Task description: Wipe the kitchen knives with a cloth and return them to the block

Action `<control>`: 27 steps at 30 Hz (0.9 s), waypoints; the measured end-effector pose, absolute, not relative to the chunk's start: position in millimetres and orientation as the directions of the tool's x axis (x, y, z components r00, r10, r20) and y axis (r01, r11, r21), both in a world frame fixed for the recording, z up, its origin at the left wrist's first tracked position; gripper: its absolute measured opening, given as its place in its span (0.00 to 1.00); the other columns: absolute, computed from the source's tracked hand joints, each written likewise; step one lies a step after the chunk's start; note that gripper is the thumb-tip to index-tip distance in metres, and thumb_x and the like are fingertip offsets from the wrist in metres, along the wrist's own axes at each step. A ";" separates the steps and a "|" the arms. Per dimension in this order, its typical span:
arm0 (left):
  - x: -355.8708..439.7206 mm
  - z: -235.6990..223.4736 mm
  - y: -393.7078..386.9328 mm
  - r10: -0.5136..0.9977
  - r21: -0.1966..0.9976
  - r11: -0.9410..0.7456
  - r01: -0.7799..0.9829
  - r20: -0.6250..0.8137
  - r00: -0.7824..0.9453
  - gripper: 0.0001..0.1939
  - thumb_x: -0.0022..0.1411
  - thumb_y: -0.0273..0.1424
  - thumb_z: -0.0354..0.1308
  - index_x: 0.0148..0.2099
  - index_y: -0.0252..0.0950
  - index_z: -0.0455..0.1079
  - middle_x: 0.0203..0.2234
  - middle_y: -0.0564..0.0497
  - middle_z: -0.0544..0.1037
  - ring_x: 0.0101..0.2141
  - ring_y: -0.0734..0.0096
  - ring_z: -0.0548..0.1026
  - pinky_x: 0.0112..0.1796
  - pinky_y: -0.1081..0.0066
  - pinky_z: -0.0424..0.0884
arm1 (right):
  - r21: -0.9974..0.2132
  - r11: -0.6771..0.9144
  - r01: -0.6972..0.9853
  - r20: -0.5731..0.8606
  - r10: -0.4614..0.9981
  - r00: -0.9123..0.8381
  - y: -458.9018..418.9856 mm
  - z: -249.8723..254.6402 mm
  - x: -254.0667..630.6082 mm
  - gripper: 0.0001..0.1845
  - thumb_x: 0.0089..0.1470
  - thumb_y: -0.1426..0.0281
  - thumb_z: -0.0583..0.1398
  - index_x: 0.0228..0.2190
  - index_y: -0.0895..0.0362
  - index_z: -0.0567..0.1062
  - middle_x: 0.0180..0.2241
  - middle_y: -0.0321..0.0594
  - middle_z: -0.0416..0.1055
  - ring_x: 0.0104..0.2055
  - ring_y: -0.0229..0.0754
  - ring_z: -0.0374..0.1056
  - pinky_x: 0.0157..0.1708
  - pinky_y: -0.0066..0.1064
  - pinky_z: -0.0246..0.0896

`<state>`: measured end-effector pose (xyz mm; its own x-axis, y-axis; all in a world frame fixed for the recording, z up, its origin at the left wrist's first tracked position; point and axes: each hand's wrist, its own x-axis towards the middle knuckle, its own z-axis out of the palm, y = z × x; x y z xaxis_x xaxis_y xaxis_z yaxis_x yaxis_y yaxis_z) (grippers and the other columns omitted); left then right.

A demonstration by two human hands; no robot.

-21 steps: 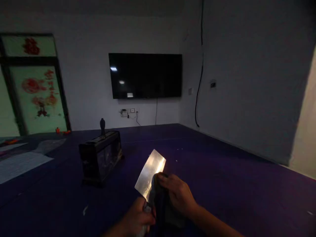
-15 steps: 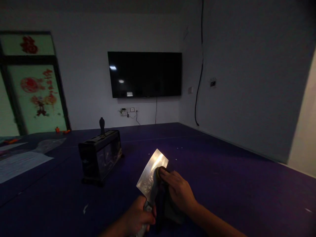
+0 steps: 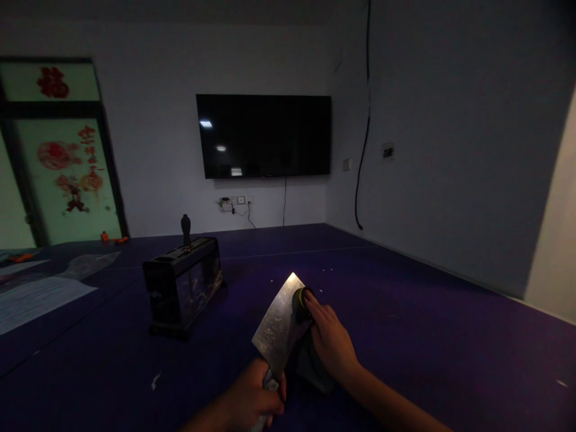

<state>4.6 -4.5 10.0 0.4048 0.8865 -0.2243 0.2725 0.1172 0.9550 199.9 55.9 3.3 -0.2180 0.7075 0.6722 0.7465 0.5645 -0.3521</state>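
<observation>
My left hand (image 3: 261, 393) is closed around the handle of a cleaver (image 3: 275, 333), whose broad steel blade points up and away from me. Pressed against the blade's right side is a dark cloth (image 3: 312, 366) with a yellow-green edge near my fingers; its exact make is hard to see in the dim light. My right hand (image 3: 332, 342) grips this cloth with fingers pressed together near the upper right of the blade. To the left stands a dark knife block (image 3: 198, 288) with see-through sides and one black handle (image 3: 186, 225) sticking up from its top.
Beneath everything is a dark purple surface (image 3: 387, 312). Papers (image 3: 42, 300) and a clear plastic bag (image 3: 92, 264) lie at the left, with small orange objects (image 3: 105, 236) farther back. A television (image 3: 265, 137) hangs on the far wall; a black cable (image 3: 363, 162) dangles beside it.
My right hand and the cloth have slid up and to the right along the cleaver's blade. The cleaver has shifted slightly right; my left hand keeps its hold.
</observation>
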 end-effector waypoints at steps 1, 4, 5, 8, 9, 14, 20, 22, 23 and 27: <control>4.6 10.9 -4.8 0.887 0.954 0.115 0.276 -0.224 0.405 0.11 0.35 0.21 0.52 0.27 0.34 0.62 0.14 0.61 0.63 0.13 0.82 0.60 0.16 0.79 0.54 | -0.357 0.557 0.749 0.676 0.708 -0.204 55.8 2.8 199.7 0.33 0.43 0.83 0.47 0.53 0.55 0.59 0.57 0.35 0.53 0.51 0.44 0.55 0.48 0.39 0.57; 4.8 13.9 -6.4 0.886 0.950 0.111 0.293 -0.228 0.403 0.11 0.35 0.21 0.52 0.27 0.34 0.62 0.15 0.61 0.63 0.13 0.82 0.60 0.16 0.79 0.54 | -0.372 0.538 0.756 0.688 0.707 -0.165 55.6 1.1 199.1 0.34 0.42 0.83 0.47 0.53 0.55 0.58 0.57 0.35 0.52 0.52 0.44 0.55 0.48 0.39 0.56; 4.9 14.6 -7.1 0.885 0.948 0.113 0.298 -0.233 0.402 0.11 0.35 0.21 0.52 0.27 0.34 0.62 0.15 0.61 0.63 0.13 0.82 0.60 0.16 0.79 0.54 | -0.375 0.534 0.758 0.689 0.707 -0.158 55.7 0.7 198.9 0.34 0.42 0.83 0.47 0.53 0.55 0.58 0.57 0.35 0.51 0.52 0.44 0.55 0.49 0.40 0.56; 4.7 14.6 -8.6 0.883 0.944 0.123 0.307 -0.245 0.400 0.11 0.35 0.21 0.52 0.27 0.35 0.62 0.14 0.61 0.63 0.13 0.82 0.60 0.16 0.78 0.54 | -0.377 0.540 0.752 0.691 0.705 -0.160 56.0 0.2 198.7 0.34 0.42 0.83 0.47 0.53 0.56 0.59 0.57 0.36 0.52 0.52 0.44 0.55 0.49 0.40 0.55; 4.7 14.1 -8.9 0.883 0.944 0.124 0.307 -0.246 0.399 0.11 0.35 0.21 0.52 0.28 0.35 0.62 0.14 0.61 0.63 0.13 0.82 0.60 0.17 0.78 0.53 | -0.375 0.546 0.749 0.690 0.704 -0.168 55.9 0.5 198.6 0.33 0.42 0.83 0.47 0.52 0.56 0.60 0.57 0.36 0.53 0.51 0.43 0.56 0.49 0.39 0.55; 5.9 12.6 -7.4 0.900 0.949 0.143 0.281 -0.243 0.363 0.11 0.36 0.21 0.52 0.27 0.35 0.62 0.14 0.62 0.62 0.13 0.82 0.59 0.18 0.78 0.53 | -0.316 0.597 0.738 0.641 0.707 -0.298 50.6 5.8 196.2 0.33 0.41 0.83 0.47 0.51 0.56 0.62 0.56 0.37 0.56 0.48 0.42 0.59 0.47 0.36 0.57; 6.8 10.7 -3.9 0.911 0.959 0.171 0.225 -0.241 0.334 0.12 0.34 0.21 0.53 0.27 0.34 0.61 0.13 0.62 0.64 0.13 0.82 0.59 0.19 0.77 0.55 | -0.206 0.674 0.710 0.569 0.672 -0.474 36.7 14.4 188.2 0.32 0.42 0.83 0.47 0.50 0.55 0.64 0.54 0.37 0.58 0.45 0.42 0.61 0.42 0.32 0.61; 5.6 6.6 -2.5 0.913 0.964 0.173 0.204 -0.234 0.333 0.13 0.34 0.21 0.53 0.28 0.35 0.60 0.13 0.62 0.64 0.13 0.82 0.59 0.19 0.77 0.55 | -0.171 0.713 0.680 0.559 0.638 -0.529 31.7 17.0 185.6 0.31 0.43 0.83 0.47 0.49 0.55 0.65 0.54 0.37 0.59 0.44 0.41 0.61 0.41 0.31 0.61; 4.9 4.1 -1.7 0.914 0.964 0.177 0.198 -0.235 0.330 0.13 0.34 0.21 0.53 0.28 0.35 0.60 0.13 0.62 0.64 0.13 0.82 0.59 0.19 0.77 0.55 | -0.158 0.733 0.662 0.556 0.619 -0.554 29.2 18.2 184.5 0.30 0.43 0.83 0.47 0.49 0.55 0.66 0.54 0.37 0.59 0.43 0.41 0.62 0.41 0.31 0.61; 3.2 -2.8 1.1 0.925 0.967 0.165 0.197 -0.220 0.309 0.14 0.35 0.20 0.52 0.30 0.35 0.60 0.12 0.62 0.65 0.13 0.81 0.60 0.19 0.77 0.56 | -0.124 0.800 0.588 0.562 0.545 -0.623 21.9 22.0 181.8 0.27 0.45 0.82 0.47 0.46 0.56 0.68 0.52 0.39 0.62 0.42 0.41 0.63 0.40 0.32 0.62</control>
<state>3.2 1.1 -2.8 0.3094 0.9250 -0.2205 0.1966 0.1646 0.9666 181.8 21.9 22.0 -0.6226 0.5447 0.5619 0.5877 0.7996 -0.1238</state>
